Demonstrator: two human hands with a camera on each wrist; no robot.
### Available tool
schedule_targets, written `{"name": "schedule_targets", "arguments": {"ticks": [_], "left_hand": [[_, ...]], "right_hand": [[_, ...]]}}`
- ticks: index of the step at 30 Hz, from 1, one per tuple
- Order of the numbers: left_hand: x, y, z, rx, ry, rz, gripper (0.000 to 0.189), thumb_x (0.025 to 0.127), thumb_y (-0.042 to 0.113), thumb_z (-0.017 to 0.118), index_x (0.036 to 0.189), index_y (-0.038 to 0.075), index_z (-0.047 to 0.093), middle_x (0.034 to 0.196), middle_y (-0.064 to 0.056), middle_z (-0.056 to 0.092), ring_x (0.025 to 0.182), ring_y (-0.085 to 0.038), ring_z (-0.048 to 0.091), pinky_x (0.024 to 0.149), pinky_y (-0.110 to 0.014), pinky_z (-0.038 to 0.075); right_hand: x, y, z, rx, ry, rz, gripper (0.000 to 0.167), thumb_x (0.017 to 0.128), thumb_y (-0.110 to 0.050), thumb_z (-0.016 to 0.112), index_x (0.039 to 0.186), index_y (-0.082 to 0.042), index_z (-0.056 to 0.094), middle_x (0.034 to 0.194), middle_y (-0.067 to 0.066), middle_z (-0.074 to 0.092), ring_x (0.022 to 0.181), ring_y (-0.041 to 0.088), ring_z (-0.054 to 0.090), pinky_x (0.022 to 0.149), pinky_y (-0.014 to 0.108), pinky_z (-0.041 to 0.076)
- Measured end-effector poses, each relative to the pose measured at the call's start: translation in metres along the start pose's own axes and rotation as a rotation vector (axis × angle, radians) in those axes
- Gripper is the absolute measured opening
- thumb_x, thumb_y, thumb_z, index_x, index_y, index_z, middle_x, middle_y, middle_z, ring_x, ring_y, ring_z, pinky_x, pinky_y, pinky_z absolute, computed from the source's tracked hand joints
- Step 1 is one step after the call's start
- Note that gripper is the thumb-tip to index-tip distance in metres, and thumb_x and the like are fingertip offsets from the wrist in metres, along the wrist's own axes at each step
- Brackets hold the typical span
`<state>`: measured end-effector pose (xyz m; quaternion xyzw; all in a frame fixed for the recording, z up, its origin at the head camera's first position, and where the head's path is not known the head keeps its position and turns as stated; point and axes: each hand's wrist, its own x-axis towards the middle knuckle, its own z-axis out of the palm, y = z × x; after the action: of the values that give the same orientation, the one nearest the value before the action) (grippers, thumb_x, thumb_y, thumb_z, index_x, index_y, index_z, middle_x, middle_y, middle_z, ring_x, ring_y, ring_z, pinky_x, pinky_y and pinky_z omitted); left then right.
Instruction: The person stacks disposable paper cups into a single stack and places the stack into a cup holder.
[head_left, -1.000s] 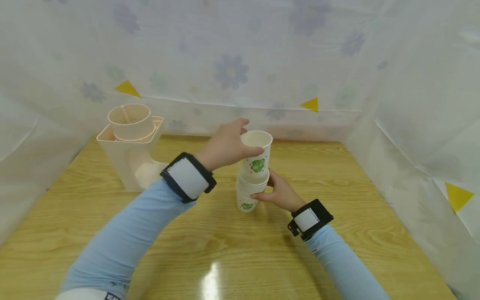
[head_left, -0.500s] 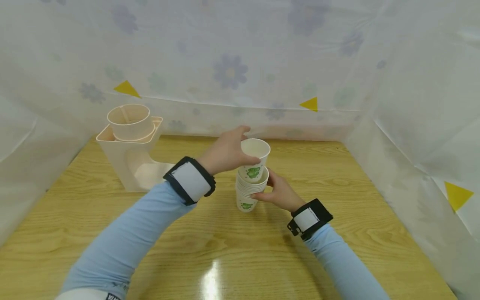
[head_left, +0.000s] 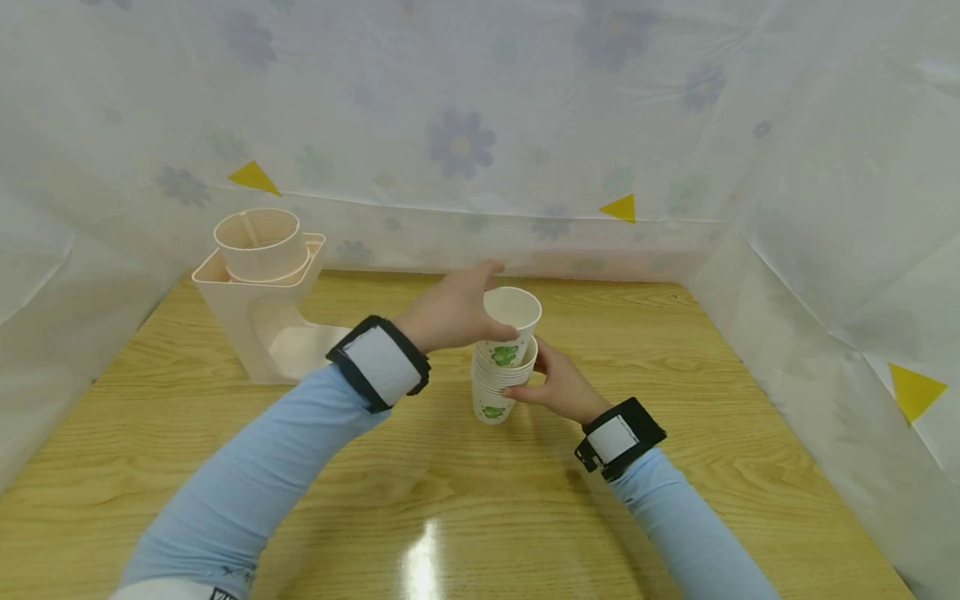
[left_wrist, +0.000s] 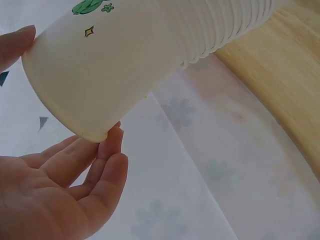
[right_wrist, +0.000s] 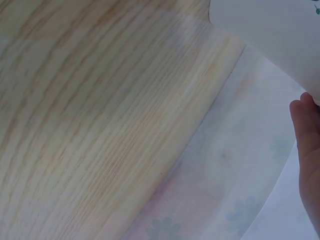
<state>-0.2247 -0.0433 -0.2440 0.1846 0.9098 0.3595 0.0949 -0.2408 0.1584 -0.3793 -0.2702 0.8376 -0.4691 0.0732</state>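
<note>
A white paper cup [head_left: 504, 354] with a green cartoon print sits partly down in the top of a stack of paper cups [head_left: 492, 389] on the table. My left hand [head_left: 457, 308] pinches that upper cup near its rim, thumb on the near side. In the left wrist view the cup [left_wrist: 105, 65] leads into the ridged rims of the stack [left_wrist: 215, 25], with the left hand's [left_wrist: 70, 185] fingers at its lip. From the right, my right hand [head_left: 562, 387] grips the stack just below its rims. The right wrist view catches only the right hand's [right_wrist: 309, 140] edge against a cup wall [right_wrist: 275, 30].
On the left stands a beige plastic holder [head_left: 247, 325] with a round open cylinder [head_left: 258, 260] in its top and a foot reaching right, partly behind the left wrist. White flowered sheeting [head_left: 465, 100] encloses the wooden table [head_left: 480, 508] at back and sides.
My left hand has lowered the upper cup, so it sits deeper in the stack than a second ago. The right hand and the stack have stayed in place.
</note>
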Motion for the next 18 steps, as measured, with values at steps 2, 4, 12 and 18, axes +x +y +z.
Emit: {"name": "schedule_targets", "arguments": {"ticks": [2, 4, 12, 18], "left_hand": [[0.0005, -0.0012, 0.0014, 0.014, -0.019, 0.014, 0.085, 0.078, 0.029, 0.075, 0.146, 0.007, 0.027, 0.137, -0.013, 0.049, 0.117, -0.024, 0.054, 0.091, -0.038, 0.048], [0.0014, -0.0024, 0.0024, 0.031, -0.036, 0.036, 0.084, 0.078, 0.028, 0.075, 0.144, 0.006, 0.029, 0.134, -0.013, 0.051, 0.114, -0.024, 0.055, 0.089, -0.038, 0.049], [0.0023, -0.0029, 0.0029, 0.091, -0.074, 0.07, 0.087, 0.078, 0.028, 0.075, 0.146, 0.006, 0.026, 0.139, -0.013, 0.048, 0.119, -0.024, 0.053, 0.091, -0.037, 0.048], [0.0016, -0.003, 0.0045, 0.133, -0.097, 0.066, 0.087, 0.078, 0.029, 0.075, 0.147, 0.009, 0.026, 0.14, -0.011, 0.048, 0.119, -0.023, 0.054, 0.091, -0.036, 0.048]], "right_hand": [[-0.0001, -0.0001, -0.0001, 0.005, -0.002, 0.001, 0.067, 0.075, -0.016, 0.078, 0.133, -0.011, 0.045, 0.127, 0.011, 0.057, 0.119, 0.028, 0.054, 0.101, 0.047, 0.042], [-0.0002, -0.0001, -0.0002, 0.01, -0.004, 0.002, 0.066, 0.075, -0.016, 0.078, 0.132, -0.011, 0.045, 0.127, 0.01, 0.057, 0.119, 0.028, 0.054, 0.101, 0.047, 0.041], [-0.0002, -0.0006, -0.0005, 0.015, -0.007, 0.001, 0.064, 0.076, -0.014, 0.077, 0.131, -0.01, 0.046, 0.128, 0.011, 0.057, 0.12, 0.029, 0.053, 0.101, 0.048, 0.04], [-0.0011, 0.0014, 0.0003, 0.005, 0.003, -0.018, 0.062, 0.076, -0.014, 0.077, 0.13, -0.007, 0.047, 0.126, 0.013, 0.058, 0.117, 0.03, 0.055, 0.1, 0.048, 0.042]]}}
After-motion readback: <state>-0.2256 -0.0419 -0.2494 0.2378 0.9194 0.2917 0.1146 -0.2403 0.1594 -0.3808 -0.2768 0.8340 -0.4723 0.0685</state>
